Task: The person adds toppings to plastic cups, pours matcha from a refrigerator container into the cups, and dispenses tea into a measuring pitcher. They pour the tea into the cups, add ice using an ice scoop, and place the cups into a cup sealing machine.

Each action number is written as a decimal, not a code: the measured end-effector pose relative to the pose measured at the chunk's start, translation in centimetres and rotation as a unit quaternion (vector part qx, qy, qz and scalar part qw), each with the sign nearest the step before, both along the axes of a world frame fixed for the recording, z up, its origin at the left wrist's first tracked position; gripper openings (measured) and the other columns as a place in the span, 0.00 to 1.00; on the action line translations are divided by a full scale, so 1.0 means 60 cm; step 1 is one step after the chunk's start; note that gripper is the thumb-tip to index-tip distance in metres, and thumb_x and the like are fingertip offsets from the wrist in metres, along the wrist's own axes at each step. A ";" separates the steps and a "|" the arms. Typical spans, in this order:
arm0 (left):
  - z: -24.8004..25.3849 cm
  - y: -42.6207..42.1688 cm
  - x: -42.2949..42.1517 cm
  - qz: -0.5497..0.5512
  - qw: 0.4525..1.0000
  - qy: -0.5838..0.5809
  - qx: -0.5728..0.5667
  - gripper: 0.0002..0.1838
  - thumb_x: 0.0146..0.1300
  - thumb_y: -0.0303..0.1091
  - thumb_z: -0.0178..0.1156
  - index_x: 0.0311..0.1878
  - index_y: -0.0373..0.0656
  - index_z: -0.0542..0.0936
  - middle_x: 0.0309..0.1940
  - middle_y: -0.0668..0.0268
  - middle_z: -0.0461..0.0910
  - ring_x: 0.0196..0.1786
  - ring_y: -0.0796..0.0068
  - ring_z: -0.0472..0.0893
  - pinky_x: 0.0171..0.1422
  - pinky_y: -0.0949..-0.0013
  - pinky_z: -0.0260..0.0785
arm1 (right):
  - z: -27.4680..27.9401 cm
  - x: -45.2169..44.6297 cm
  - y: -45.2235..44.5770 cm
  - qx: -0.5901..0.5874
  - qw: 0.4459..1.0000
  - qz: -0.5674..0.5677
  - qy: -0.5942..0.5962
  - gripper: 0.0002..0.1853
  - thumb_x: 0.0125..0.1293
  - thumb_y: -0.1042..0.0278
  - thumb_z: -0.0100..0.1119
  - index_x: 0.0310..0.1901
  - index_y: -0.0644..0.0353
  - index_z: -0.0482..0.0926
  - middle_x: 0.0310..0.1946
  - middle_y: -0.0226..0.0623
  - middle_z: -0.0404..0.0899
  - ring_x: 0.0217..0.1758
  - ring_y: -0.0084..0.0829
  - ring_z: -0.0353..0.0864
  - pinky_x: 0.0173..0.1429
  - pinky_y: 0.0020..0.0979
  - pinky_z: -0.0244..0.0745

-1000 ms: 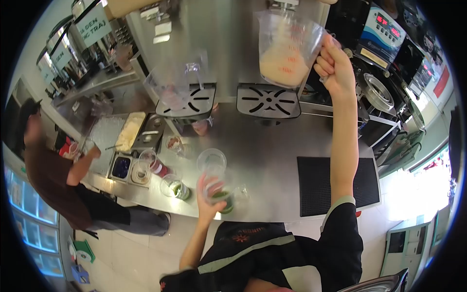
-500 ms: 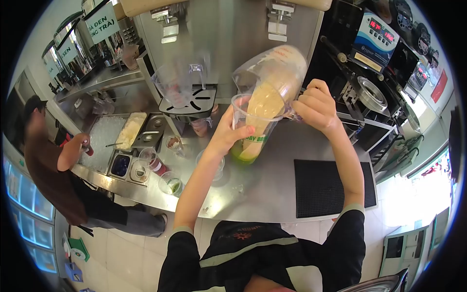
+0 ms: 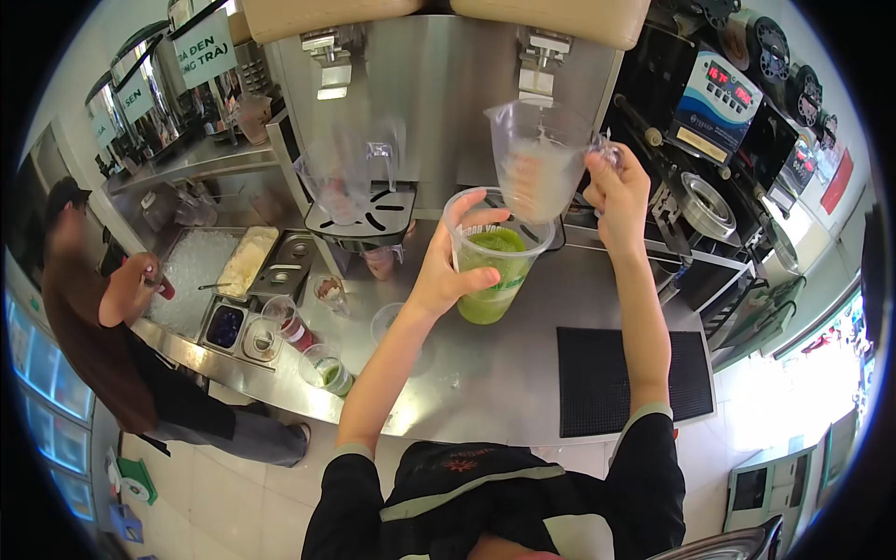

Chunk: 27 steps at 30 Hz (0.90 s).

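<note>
My left hand is wrapped round a clear plastic cup holding green liquid, with a lighter green top. By its handle, my right hand grips a clear measuring jug, upright just behind and right of the cup. A little pale residue coats the inside of the jug. Another clear jug stands on the left drip tray. On the counter left of my forearm are a cup with some green in it and a cup with red contents.
A steel counter bears a black ribbed mat at right. Ice and topping containers are at left, where a co-worker holds a red item. A sealing machine stands at the back right.
The jug rose over the cup, tipped and poured pale liquid in, then came back upright, nearly emptied. My left hand lifted the cup from the counter's front; its green contents now stand higher.
</note>
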<state>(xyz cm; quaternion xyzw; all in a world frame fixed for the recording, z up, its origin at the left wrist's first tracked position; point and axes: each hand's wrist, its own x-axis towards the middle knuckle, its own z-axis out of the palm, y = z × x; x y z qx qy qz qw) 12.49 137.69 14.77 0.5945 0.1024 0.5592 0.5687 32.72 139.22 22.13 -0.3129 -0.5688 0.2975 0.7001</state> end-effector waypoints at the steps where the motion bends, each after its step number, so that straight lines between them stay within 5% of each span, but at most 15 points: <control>1: -0.001 -0.002 0.001 0.001 1.000 -0.011 0.011 0.53 0.32 0.42 0.71 0.62 0.43 0.51 0.52 0.54 0.67 0.53 0.65 0.69 0.56 0.65 0.62 | 0.004 0.002 0.014 -0.043 0.991 0.085 0.094 0.08 0.53 0.70 0.61 0.29 0.63 0.72 0.14 0.18 0.61 0.13 0.10 0.51 0.16 0.17 0.44; 5: -0.050 -0.023 -0.007 0.030 0.998 0.017 0.046 0.53 0.32 0.36 0.71 0.63 0.45 0.49 0.51 0.54 0.67 0.54 0.66 0.68 0.57 0.65 0.60 | 0.020 -0.013 0.076 0.004 0.996 -0.007 0.092 0.08 0.53 0.70 0.61 0.28 0.62 0.72 0.15 0.19 0.61 0.12 0.10 0.49 0.16 0.17 0.41; 7: -0.103 -0.038 -0.022 0.087 0.987 0.123 0.057 0.55 0.30 0.36 0.72 0.63 0.45 0.49 0.50 0.55 0.68 0.53 0.65 0.69 0.57 0.65 0.60 | 0.026 -0.014 0.101 0.072 0.993 -0.024 0.085 0.07 0.52 0.71 0.61 0.29 0.62 0.73 0.16 0.19 0.63 0.13 0.09 0.51 0.16 0.17 0.43; 14: -0.331 -0.138 -0.078 0.203 0.920 0.328 -0.073 0.52 0.26 0.39 0.73 0.59 0.40 0.56 0.49 0.55 0.70 0.53 0.62 0.69 0.58 0.66 0.58 | 0.026 -0.005 0.120 0.091 0.988 -0.001 0.125 0.07 0.55 0.72 0.59 0.25 0.58 0.70 0.14 0.18 0.59 0.14 0.10 0.51 0.16 0.17 0.43; 18: -0.423 -0.165 -0.092 0.241 0.891 0.376 -0.084 0.50 0.26 0.38 0.73 0.58 0.40 0.58 0.50 0.54 0.69 0.55 0.60 0.68 0.58 0.65 0.58 | 0.020 -0.002 0.126 0.102 0.989 -0.015 0.104 0.06 0.56 0.71 0.57 0.33 0.63 0.73 0.17 0.19 0.61 0.15 0.11 0.50 0.17 0.17 0.42; 21: -0.455 -0.180 -0.113 0.244 0.904 0.340 -0.089 0.49 0.28 0.37 0.72 0.58 0.40 0.58 0.51 0.55 0.68 0.56 0.60 0.66 0.59 0.65 0.58 | 0.026 -0.010 0.117 0.096 0.988 -0.022 0.121 0.06 0.54 0.73 0.60 0.25 0.59 0.71 0.16 0.18 0.61 0.14 0.10 0.52 0.16 0.16 0.44; 23: -0.460 -0.192 -0.139 0.305 0.836 0.451 -0.068 0.48 0.29 0.37 0.72 0.58 0.40 0.58 0.54 0.55 0.64 0.58 0.61 0.63 0.60 0.65 0.57 | 0.023 -0.006 0.121 0.106 0.986 0.004 0.129 0.05 0.53 0.74 0.60 0.26 0.60 0.72 0.18 0.20 0.66 0.14 0.10 0.53 0.16 0.16 0.45; 25: -0.476 -0.211 -0.169 0.323 0.877 0.321 -0.155 0.40 0.35 0.37 0.69 0.55 0.39 0.63 0.50 0.55 0.68 0.52 0.63 0.70 0.55 0.66 0.63 | 0.022 -0.004 0.121 0.112 0.985 0.015 0.130 0.05 0.53 0.74 0.60 0.28 0.61 0.72 0.19 0.21 0.68 0.14 0.10 0.53 0.16 0.15 0.45; 27: -0.524 -0.223 -0.238 0.357 0.822 0.329 -0.297 0.30 0.41 0.35 0.65 0.50 0.37 0.68 0.39 0.59 0.75 0.42 0.70 0.76 0.44 0.67 0.69 | 0.019 -0.002 0.124 0.113 0.986 0.005 0.125 0.07 0.52 0.73 0.61 0.32 0.63 0.74 0.19 0.21 0.68 0.14 0.10 0.54 0.16 0.15 0.45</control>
